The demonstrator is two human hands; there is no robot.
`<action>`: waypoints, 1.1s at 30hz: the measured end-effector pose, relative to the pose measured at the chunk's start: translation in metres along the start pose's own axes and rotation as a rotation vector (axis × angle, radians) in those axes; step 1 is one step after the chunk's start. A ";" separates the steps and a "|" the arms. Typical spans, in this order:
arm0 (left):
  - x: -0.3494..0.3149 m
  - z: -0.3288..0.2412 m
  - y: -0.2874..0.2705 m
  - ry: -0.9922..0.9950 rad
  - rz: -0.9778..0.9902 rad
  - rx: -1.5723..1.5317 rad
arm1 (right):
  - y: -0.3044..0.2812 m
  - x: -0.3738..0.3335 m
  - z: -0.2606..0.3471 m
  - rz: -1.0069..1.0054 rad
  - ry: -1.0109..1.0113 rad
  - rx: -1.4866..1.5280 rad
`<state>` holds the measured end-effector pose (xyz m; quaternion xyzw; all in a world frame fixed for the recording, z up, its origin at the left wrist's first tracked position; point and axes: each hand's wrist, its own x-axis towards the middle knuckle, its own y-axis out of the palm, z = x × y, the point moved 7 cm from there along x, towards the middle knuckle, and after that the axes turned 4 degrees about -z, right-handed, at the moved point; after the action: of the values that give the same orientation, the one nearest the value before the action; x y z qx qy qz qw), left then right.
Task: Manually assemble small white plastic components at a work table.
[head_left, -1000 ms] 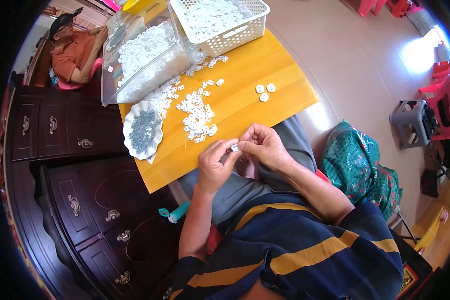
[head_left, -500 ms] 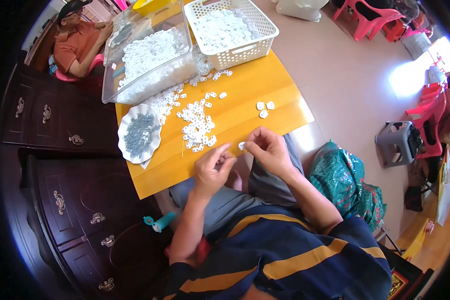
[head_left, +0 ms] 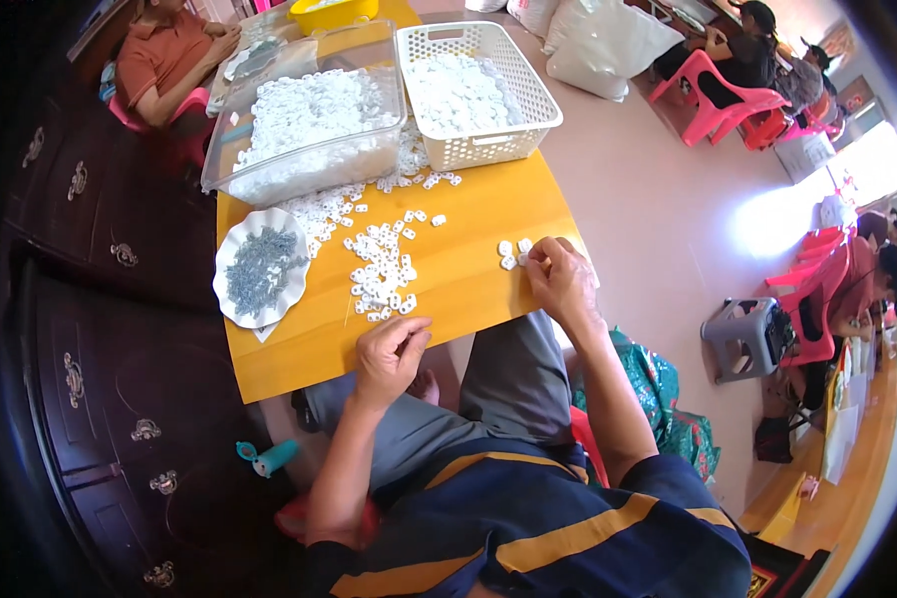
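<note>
My right hand [head_left: 566,286] is over the right part of the yellow table, its fingertips pinched on a small white plastic piece at a little group of similar pieces [head_left: 506,249]. The fingers partly cover that piece. My left hand [head_left: 389,359] is curled at the table's near edge, thumb close to the index finger; whatever it may hold is hidden. Just beyond it lies a loose pile of small white two-holed plastic pieces [head_left: 381,261]. Left of the pile, a white scalloped dish [head_left: 301,276] holds many small grey, thin parts.
A clear plastic bin [head_left: 309,164] and a white perforated basket [head_left: 483,148], both full of white pieces, stand at the table's far side. Dark drawers [head_left: 100,349] flank the left. A grey stool [head_left: 743,334] and a green patterned bag [head_left: 658,399] are rightward. Other people sit nearby.
My right hand has moved right and forward, carrying a white piece from near my left hand to the little group. My left hand has drawn slightly back. The whole view has shifted.
</note>
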<state>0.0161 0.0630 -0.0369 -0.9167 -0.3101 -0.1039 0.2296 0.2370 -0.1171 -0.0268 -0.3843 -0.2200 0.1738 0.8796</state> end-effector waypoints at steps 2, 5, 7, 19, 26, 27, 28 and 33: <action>0.001 -0.003 -0.001 0.006 -0.003 0.004 | 0.000 0.007 0.002 -0.019 -0.018 -0.026; 0.002 -0.004 0.000 0.002 0.021 0.020 | 0.009 0.017 0.021 -0.010 -0.047 0.032; 0.000 -0.003 -0.002 0.039 0.001 0.042 | 0.026 0.022 0.049 -0.010 -0.184 0.118; -0.003 -0.003 0.000 0.097 -0.032 0.036 | 0.129 0.044 0.124 0.248 -0.552 0.076; 0.006 -0.006 0.009 0.121 -0.021 0.065 | 0.155 0.055 0.105 0.338 -0.555 -0.138; 0.000 0.000 0.004 0.111 -0.031 0.089 | 0.164 0.053 0.113 0.403 -0.450 -0.181; -0.002 0.000 0.000 0.096 -0.048 0.090 | 0.164 0.049 0.123 0.386 -0.541 -0.202; -0.002 0.007 0.005 0.093 -0.002 0.106 | 0.160 0.040 0.127 0.213 -0.695 -0.214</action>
<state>0.0172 0.0617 -0.0451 -0.8970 -0.3051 -0.1303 0.2920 0.1826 0.0812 -0.0604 -0.4127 -0.4810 0.3603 0.6845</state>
